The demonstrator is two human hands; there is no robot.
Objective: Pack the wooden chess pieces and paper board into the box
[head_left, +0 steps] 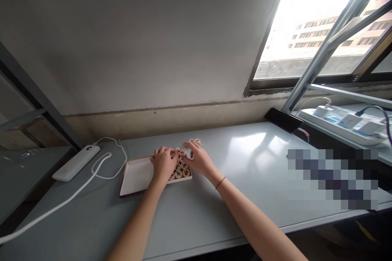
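Note:
A shallow white box [190,178] holds rows of round wooden Chinese chess pieces [178,173] with dark characters. My left hand [163,162] reaches over the box, its fingers bent and its thumb and index fingertips pressed at a piece by the upper rows. Between the thumb and index finger of my right hand [200,160] is a Chinese chess piece with a red character [183,152], raised near the box's right end. Two more pieces [194,141] lie on the table just behind my right hand. My left hand covers part of the box.
The box lid [136,177] lies to the left, open side up. A white power bank [76,162] with a looped white cable [76,193] is farther left. At the right are a black phone [283,120], a power strip [343,124] and metal frame bars [321,53].

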